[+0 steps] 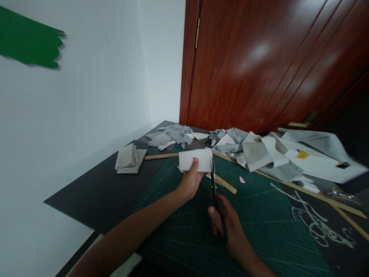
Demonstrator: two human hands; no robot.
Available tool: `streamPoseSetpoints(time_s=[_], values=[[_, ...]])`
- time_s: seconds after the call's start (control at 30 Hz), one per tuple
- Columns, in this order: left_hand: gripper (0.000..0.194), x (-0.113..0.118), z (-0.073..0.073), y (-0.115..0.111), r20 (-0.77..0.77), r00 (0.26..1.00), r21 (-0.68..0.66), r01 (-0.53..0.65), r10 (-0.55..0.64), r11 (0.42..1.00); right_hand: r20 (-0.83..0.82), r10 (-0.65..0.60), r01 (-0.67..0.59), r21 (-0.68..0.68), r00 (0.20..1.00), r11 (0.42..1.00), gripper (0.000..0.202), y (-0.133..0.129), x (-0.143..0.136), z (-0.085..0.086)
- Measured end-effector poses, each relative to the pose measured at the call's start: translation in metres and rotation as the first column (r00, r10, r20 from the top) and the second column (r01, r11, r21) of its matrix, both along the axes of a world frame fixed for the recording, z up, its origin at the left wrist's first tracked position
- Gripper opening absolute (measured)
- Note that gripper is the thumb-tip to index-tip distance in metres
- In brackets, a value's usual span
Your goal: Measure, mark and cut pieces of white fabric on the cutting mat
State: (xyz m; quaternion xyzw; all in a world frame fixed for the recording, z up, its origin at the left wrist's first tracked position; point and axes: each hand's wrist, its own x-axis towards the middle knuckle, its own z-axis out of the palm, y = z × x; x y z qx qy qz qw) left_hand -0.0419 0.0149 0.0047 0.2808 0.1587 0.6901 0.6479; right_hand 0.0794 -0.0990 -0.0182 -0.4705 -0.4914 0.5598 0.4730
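Observation:
My left hand (pixel 190 181) grips a small white rectangular piece (pixel 196 160), its thumb lying on the front face and the other fingers behind. My right hand (pixel 226 221) is closed round the handles of black scissors (pixel 215 192), which point upward. The scissor blades are at the right edge of the white piece. Both hands are above a green cutting mat (pixel 253 207) with grid lines. A short wooden ruler (pixel 226 183) lies on the mat beyond my hands.
Folded beige cloth (pixel 131 158) lies at left. Grey scraps (pixel 173 136) and heaped fabric (pixel 259 152) line the back. A long wooden ruler (pixel 288 184) crosses the right side, near pale curled strips (pixel 319 227) and a pink scrap (pixel 241 179). A wooden door (pixel 253 65) stands behind.

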Motion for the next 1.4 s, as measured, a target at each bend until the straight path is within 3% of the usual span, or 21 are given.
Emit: streamPoseSetpoints(time_s=[0.97,1.4], values=[[0.068,0.0006,-0.0023,0.0033,0.058,0.998,-0.032,-0.013,0.015,0.999,0.033,-0.021,0.022,-0.037,0.999,0.999,0.094,0.0006,-0.001,0.0053],[0.056,-0.0005,0.0011,0.0017,0.024,1.0,-0.027,-0.013,0.014,1.0,0.034,-0.038,0.04,-0.058,0.999,0.998,0.097,0.0019,-0.0019,0.0072]])
